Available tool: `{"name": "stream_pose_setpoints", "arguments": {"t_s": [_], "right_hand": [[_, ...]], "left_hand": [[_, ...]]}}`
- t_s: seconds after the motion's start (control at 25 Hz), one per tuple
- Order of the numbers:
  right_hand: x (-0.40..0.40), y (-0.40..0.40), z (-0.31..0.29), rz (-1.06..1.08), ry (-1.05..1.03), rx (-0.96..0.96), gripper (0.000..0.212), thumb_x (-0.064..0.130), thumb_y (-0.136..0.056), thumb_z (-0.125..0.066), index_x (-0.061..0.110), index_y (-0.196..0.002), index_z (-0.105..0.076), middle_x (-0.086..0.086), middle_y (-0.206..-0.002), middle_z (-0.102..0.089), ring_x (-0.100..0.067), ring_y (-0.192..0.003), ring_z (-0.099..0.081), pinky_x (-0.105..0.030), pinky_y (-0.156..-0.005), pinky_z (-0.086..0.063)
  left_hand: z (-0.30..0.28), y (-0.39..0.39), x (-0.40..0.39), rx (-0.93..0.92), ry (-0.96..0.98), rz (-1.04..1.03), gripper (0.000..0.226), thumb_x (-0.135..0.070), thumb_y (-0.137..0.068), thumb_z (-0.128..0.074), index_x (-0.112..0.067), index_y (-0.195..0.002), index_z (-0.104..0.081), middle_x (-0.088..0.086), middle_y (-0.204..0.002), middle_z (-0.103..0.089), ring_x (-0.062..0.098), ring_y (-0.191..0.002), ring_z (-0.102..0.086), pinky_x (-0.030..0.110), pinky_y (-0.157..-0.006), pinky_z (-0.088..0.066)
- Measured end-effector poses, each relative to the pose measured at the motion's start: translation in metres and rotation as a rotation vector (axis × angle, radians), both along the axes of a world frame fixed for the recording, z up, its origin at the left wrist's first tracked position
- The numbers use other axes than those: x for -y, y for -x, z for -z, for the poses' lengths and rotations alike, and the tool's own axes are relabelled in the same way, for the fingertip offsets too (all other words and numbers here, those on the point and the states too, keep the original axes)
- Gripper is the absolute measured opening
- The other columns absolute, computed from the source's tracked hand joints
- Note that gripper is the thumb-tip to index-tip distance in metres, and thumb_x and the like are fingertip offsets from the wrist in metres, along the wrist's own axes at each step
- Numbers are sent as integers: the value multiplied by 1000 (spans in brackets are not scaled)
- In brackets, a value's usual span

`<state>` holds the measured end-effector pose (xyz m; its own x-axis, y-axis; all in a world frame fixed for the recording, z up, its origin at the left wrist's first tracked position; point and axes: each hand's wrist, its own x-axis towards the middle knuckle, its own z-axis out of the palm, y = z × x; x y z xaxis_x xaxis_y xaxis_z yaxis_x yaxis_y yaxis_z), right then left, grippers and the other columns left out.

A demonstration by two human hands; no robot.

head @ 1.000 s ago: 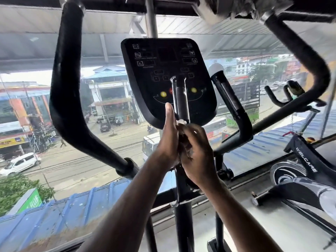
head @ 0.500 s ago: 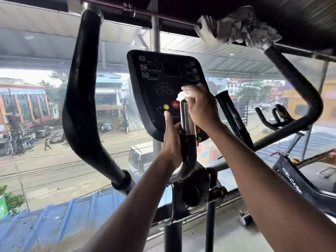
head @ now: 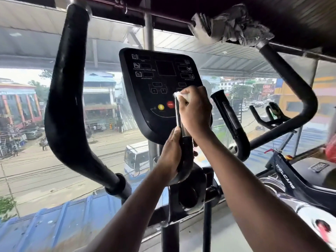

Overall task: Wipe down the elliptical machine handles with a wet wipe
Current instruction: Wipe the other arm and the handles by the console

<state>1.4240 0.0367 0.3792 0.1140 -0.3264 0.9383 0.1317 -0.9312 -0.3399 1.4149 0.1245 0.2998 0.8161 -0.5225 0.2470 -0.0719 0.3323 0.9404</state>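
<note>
- Where the two forearms enter from the lower edge, we see them converge on the inner left handle, a short upright bar in front of the console.
- Left hand: its grip is clamped on the dark lower section of that handle, fingers curled round the bar and thumb lying upward along it.
- Right hand: its grip is clamped on the wet wipe, which it presses round the top of the same handle; the white wipe shows just above the knuckles, at the bar's upper end.
- Between the two hands we see a bare, shiny metal stretch of the handle.
- Inner right handle: a black bar just beside the right hand, tilted to the left, touched by neither hand.
- Console: a black panel behind the hands, with a yellow button and a red stop button near its lower edge.
- Large outer handles: the left one and the right one curve up on either side of the console, well apart from the hands.
- Right of the frame: a black exercise bike.
- Farthest: a window giving on a street, with a white bus below.
</note>
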Motion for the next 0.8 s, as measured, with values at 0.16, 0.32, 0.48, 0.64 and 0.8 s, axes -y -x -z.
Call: {"name": "stream_pose_setpoints", "arguments": {"t_s": [0.16,0.32,0.48,0.64,0.8], "right_hand": [[0,-2,-1,-546,-627,-184,28,32,-96,-51,7,-106,-60,-6,-90,-67,-18,-74,-66,-23,-64,-52],[-1,12,10,-1132,-894,-419,49,52,-99,-35,13,-84,-62,-2,-70,-62,-16,-54,-62,-30,-61,-50],[-19,33,61,-751,-755,-386,47,50,-100,-33,17,-93,-66,-1,-85,-66,-13,-77,-63,-29,-76,-46],[-32,59,118,-943,-911,-215,28,37,-99,-47,16,-110,-63,1,-100,-70,-5,-92,-67,-18,-77,-49],[-29,62,109,-709,-649,-116,35,21,-95,-54,17,-130,-58,3,-124,-63,-4,-113,-58,-17,-94,-45]], "left_hand": [[22,-8,9,56,-27,-110,68,-73,-89,-35,-28,-136,-53,8,-139,-56,28,-132,-48,46,-115,-31],[21,-7,10,127,65,-106,51,-59,-96,-36,-38,-141,-44,-15,-137,-53,2,-127,-46,34,-114,-27],[28,-11,10,153,99,-200,49,-48,-91,-40,-26,-133,-50,8,-126,-61,22,-121,-56,47,-110,-39],[29,-8,9,207,66,-262,39,-40,-97,-35,-15,-113,-59,14,-108,-63,19,-97,-63,39,-92,-50],[35,-11,8,253,-6,-165,61,-65,-91,-32,-16,-111,-64,19,-109,-67,34,-107,-63,55,-100,-45]]}}
